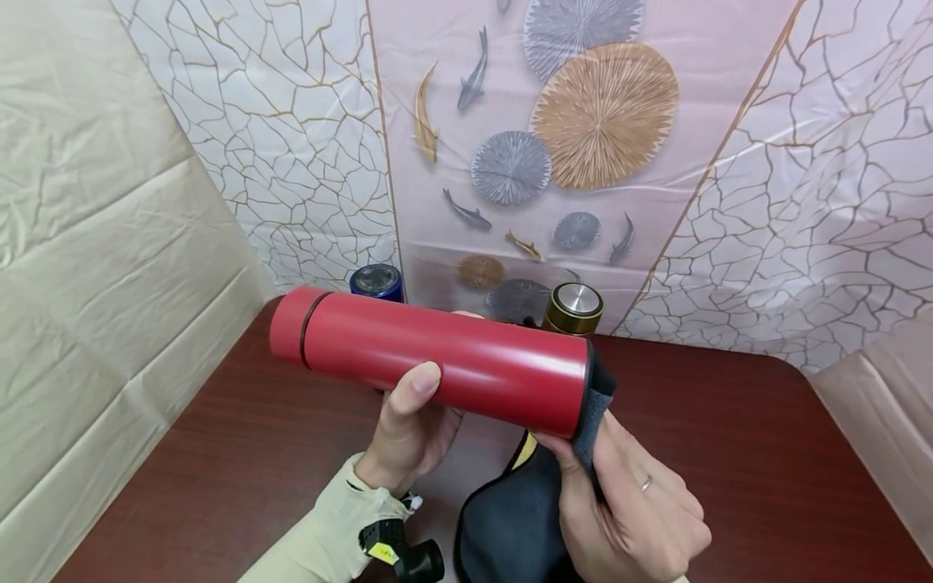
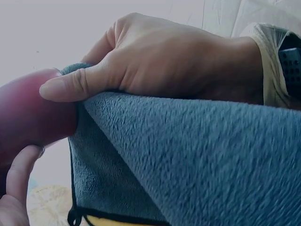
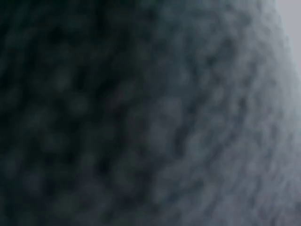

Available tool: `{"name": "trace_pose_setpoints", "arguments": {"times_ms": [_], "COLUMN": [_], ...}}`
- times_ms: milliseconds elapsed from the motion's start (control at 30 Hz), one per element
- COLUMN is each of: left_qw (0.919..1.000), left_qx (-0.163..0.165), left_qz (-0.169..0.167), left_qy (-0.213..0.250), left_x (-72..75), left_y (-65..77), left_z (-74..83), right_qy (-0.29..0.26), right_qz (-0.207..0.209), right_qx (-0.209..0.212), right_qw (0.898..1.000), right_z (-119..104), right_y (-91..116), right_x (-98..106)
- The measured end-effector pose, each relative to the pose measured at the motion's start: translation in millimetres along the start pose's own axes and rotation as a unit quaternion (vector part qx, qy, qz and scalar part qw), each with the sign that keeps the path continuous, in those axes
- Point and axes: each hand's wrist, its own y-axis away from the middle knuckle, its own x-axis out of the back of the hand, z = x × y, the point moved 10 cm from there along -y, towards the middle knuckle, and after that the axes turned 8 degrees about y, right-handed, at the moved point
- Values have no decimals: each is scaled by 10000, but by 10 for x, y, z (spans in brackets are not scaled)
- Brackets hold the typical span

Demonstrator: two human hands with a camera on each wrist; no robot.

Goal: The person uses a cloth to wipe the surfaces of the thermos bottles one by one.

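Note:
A red thermos flask (image 1: 437, 356) is held sideways above the table, its lid end to the left and its base to the right. My left hand (image 1: 411, 437) grips it mid-body, the thumb on the near side and the other fingers largely hidden behind. At the base, my right hand (image 1: 634, 506) pinches a grey-blue microfibre cloth (image 1: 594, 425) against the flask. In the left wrist view the plush cloth (image 2: 211, 150) hangs below the right hand (image 2: 160, 61), whose thumb lies along the flask's side (image 2: 33, 113). Blurred cloth (image 3: 211, 141) fills the right wrist view.
Behind the flask, on the dark reddish-brown table (image 1: 729, 421), stand a blue-lidded container (image 1: 377, 281) and a gold one with a silver-topped lid (image 1: 574, 308). Patterned fabric (image 1: 452, 81) hangs at the back. A black camera (image 1: 397, 555) is strapped to the left wrist.

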Motion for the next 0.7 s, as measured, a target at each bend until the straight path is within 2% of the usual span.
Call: {"name": "trace_pose_setpoints", "arguments": {"times_ms": [167, 333, 433, 600, 700], "left_qw": [9999, 9996, 9990, 9995, 9994], "left_qx": [93, -21, 22, 175, 263], "left_qz": [120, 81, 81, 140, 228], "left_qy": [65, -286, -449, -239, -93], "left_x": [50, 67, 70, 68, 73], "left_y": [-7, -23, -37, -33, -14], "left_z": [-21, 29, 33, -7, -37], "right_qy": [-404, -699, -698, -625, -852], "right_qz": [326, 486, 678, 743, 818], "right_qx": [182, 140, 51, -89, 140], "right_qw": [9985, 9963, 9952, 9952, 9929], "right_z": [-22, -2, 15, 34, -8], "right_y": [-23, -16, -2, 16, 19], "right_x": [2, -36, -20, 28, 27]}}
